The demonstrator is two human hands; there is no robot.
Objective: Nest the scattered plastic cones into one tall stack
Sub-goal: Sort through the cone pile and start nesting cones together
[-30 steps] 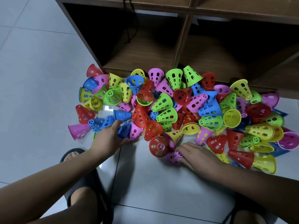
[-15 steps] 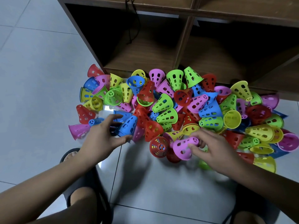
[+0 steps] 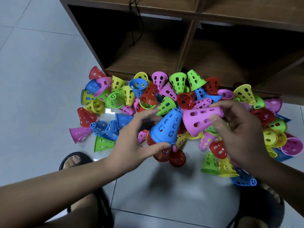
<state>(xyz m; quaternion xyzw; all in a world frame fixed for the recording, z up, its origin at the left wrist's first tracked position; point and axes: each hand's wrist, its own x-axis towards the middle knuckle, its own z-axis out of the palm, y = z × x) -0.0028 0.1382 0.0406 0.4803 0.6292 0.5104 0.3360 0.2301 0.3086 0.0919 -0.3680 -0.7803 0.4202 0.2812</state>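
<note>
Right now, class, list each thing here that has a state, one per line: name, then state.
Left hand: gripping a blue cone.
Blue cone: lifted, narrow end up.
Right hand: gripping a pink cone.
Pink cone: lifted, lying sideways, not yet nested.
Pile: scattered on the floor.
Shelf: open.

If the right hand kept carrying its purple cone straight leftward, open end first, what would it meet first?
Probably the narrow tip of the blue cone in the left hand; the purple cone in the right hand looks nearly touching it.
</note>
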